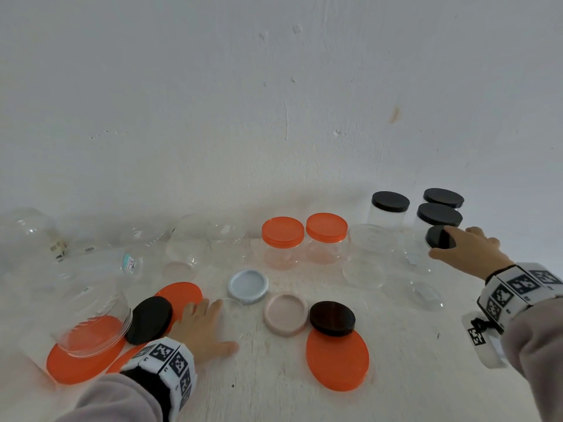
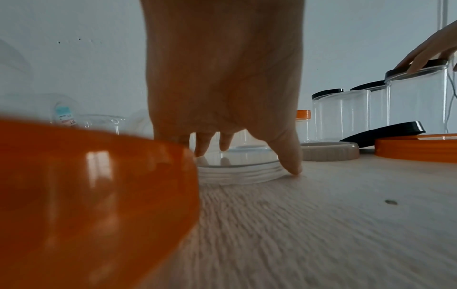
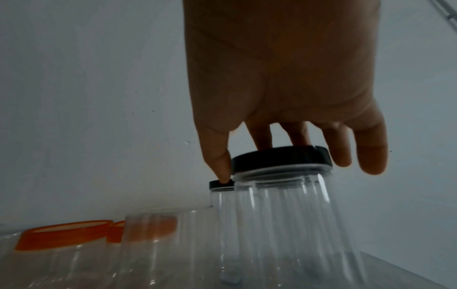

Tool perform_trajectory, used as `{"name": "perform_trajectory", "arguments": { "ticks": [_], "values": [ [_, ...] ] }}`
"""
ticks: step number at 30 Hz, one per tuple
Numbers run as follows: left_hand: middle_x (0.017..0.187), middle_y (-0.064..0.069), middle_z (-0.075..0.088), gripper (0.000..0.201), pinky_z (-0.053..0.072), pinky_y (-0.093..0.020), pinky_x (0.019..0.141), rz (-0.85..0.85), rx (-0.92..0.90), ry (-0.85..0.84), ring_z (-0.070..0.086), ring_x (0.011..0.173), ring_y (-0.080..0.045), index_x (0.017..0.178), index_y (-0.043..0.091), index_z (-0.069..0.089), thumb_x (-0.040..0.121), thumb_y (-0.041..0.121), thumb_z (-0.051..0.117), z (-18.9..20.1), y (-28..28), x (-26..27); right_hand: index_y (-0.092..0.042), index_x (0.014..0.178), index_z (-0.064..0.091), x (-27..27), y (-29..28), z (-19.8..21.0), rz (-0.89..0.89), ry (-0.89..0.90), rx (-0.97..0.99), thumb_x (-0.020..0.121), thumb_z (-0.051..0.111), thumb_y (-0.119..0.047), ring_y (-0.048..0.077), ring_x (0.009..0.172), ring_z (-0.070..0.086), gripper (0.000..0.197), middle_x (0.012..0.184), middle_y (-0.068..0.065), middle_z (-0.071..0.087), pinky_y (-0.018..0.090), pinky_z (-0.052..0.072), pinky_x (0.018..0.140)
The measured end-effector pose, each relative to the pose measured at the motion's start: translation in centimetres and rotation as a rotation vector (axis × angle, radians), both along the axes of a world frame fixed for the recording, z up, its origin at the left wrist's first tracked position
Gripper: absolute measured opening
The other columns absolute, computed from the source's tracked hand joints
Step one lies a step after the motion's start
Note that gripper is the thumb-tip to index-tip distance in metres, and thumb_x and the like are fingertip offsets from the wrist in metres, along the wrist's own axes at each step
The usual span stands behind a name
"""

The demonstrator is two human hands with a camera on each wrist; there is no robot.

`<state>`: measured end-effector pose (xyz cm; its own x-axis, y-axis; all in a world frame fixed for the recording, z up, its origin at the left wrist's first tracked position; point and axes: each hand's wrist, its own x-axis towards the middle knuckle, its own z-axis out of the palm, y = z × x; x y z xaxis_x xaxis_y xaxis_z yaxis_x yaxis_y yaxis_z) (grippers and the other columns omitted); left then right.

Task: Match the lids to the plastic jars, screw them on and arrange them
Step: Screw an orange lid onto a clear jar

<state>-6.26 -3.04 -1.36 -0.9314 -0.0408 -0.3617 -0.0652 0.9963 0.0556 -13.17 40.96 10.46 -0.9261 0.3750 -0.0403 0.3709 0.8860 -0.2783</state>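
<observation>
My right hand [image 1: 457, 243] reaches to the far right and grips the black lid [image 1: 438, 237] on top of a clear jar [image 1: 417, 257]. In the right wrist view the thumb [image 3: 220, 166] is at the rim of this black lid [image 3: 272, 160] and the fingers reach over its far side. My left hand [image 1: 213, 324] lies low near the front. Its straight fingertips [image 2: 202, 148] rest on a clear lid [image 2: 237, 174] flat on the table, with the thumb [image 2: 289, 164] touching the table beside the rim.
Capped jars stand at the back: two orange-lidded [image 1: 282, 236], three black-lidded [image 1: 390, 201]. Loose lids lie in front: grey-blue [image 1: 248, 286], pink [image 1: 285, 313], black [image 1: 332, 318] on a large orange one [image 1: 336, 359], black [image 1: 149, 319], orange [image 1: 182, 295]. Open clear jars [image 1: 189, 239] crowd the left.
</observation>
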Motion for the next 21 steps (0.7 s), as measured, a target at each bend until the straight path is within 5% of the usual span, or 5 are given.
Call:
{"name": "perform_trajectory", "arguments": {
  "ticks": [4,10,16,21],
  "values": [
    [0.153,-0.003,0.017,0.1,0.028,-0.043,0.111,0.013,-0.004,0.021,0.013,0.141,-0.029,0.149,0.02,0.005,0.076,0.07,0.052,0.0,0.0,-0.3,-0.016,0.111,0.052,-0.2,-2.0,-0.1,0.032,0.058,0.166,0.083,0.063,-0.039,0.036,0.117,0.035,0.037,0.131,0.015,0.04,0.048,0.032,0.098],
    [0.154,-0.003,0.019,0.106,0.024,-0.044,0.112,0.044,0.094,0.025,0.014,0.142,-0.028,0.149,0.022,0.007,0.071,0.073,0.057,0.1,-0.5,-0.1,-0.012,0.144,0.039,-2.3,-6.6,-1.3,0.29,0.185,0.126,0.088,0.063,-0.042,0.034,0.139,0.019,0.068,0.15,0.018,0.028,0.048,0.026,0.11],
    [0.15,0.001,0.025,0.109,0.025,-0.039,0.113,0.059,0.242,0.089,0.02,0.139,-0.023,0.148,0.027,0.013,0.063,0.079,0.057,0.0,-1.2,1.0,-0.016,0.146,0.028,-4.4,-9.8,-3.1,0.235,0.007,0.095,0.084,0.059,-0.06,0.036,0.134,0.027,0.082,0.144,0.018,0.032,0.048,0.032,0.104],
    [0.15,0.007,0.024,0.11,0.031,-0.029,0.107,0.115,0.473,0.136,0.028,0.135,-0.012,0.147,0.032,0.014,0.059,0.078,0.063,1.1,-1.3,2.3,-0.014,0.147,0.019,-5.1,-10.1,-3.6,0.162,-0.028,-0.021,0.08,0.069,-0.053,0.042,0.127,0.033,0.093,0.138,0.022,0.032,0.048,0.036,0.1]
  ]
}}
